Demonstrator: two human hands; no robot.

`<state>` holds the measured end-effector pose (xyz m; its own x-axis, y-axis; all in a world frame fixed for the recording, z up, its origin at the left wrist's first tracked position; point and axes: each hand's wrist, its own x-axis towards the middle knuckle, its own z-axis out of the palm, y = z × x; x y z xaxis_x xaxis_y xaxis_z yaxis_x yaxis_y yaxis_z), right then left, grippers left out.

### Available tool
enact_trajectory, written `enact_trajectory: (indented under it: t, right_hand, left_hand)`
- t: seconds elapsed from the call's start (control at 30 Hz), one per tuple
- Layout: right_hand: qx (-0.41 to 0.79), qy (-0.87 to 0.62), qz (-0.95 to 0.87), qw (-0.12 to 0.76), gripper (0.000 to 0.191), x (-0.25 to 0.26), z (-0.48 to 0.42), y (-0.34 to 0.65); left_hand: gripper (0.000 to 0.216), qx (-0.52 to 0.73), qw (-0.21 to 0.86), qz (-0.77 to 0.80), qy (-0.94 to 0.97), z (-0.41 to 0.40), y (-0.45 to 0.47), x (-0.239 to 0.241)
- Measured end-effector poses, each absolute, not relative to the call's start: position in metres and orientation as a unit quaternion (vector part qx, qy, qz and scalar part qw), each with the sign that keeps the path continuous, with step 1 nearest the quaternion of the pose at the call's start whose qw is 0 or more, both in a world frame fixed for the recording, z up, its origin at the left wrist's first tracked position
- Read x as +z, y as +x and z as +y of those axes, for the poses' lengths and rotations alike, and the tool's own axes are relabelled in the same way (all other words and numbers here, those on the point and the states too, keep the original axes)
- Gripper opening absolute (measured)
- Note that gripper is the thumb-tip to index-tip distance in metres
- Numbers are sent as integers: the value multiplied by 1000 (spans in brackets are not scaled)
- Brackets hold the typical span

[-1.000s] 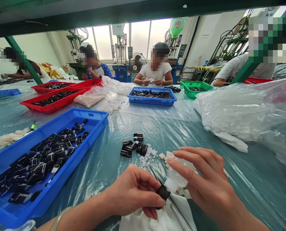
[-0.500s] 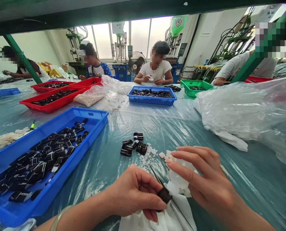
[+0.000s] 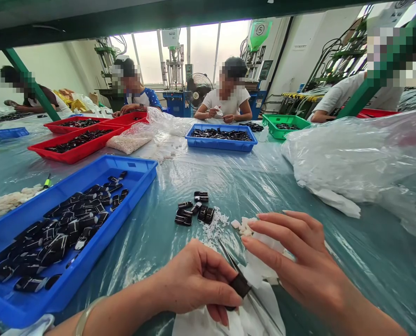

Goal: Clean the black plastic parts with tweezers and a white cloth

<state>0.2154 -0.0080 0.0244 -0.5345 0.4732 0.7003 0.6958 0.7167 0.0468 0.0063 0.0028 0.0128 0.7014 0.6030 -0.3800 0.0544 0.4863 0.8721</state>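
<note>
My left hand [image 3: 200, 277] is closed, pinching a small black glossy part [image 3: 240, 284] between thumb and fingers. Metal tweezers [image 3: 229, 254] lie slantwise by that part, partly hidden behind it, over a white cloth [image 3: 225, 322]. My right hand [image 3: 306, 261] is open, its fingers stretched out above a translucent white item [image 3: 264, 254] that they partly cover. By those fingertips is a little heap of off-white lumps [image 3: 243, 226]. Ahead of my left hand lie several black parts [image 3: 195, 208] beside white shavings [image 3: 217, 224].
A blue tray [image 3: 137, 186] of black parts stands at left. Farther off are red trays [image 3: 67, 156], another blue tray [image 3: 222, 145] and a green tray [image 3: 281, 133]. Clear plastic sheeting [image 3: 355, 158] is heaped at right. Several co-workers sit across the table; a green beam [image 3: 158, 30] crosses overhead.
My hands stay almost in place; the right fingers shift very slightly. At the back left, the co-worker in blue and white has moved an arm toward the red tray.
</note>
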Motion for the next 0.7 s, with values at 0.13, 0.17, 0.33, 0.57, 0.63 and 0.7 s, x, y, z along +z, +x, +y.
enact_trajectory:
  t: [0.13,0.17,0.33,0.57,0.63,0.7]
  right_hand:
    - [-174,-342,-858,342,29,25,-10,215]
    - [-178,-342,-857,341,29,25,-10,215]
    - [-190,-346,-850,349,28,26,-13,213]
    - [-194,-348,-850,345,28,25,-14,212]
    - [-194,-347,-849,349,27,22,-14,212]
    - [-196,-344,-847,355,27,19,-13,212]
  left_hand:
    - [14,174,794,346,469,3,7,13]
    - [13,174,795,346,468,3,7,13]
    - [17,172,792,343,475,4,6,13]
    - [14,169,792,347,474,2,8,12]
    - [12,166,796,344,469,2,9,12]
    - [10,162,800,338,468,3,9,11]
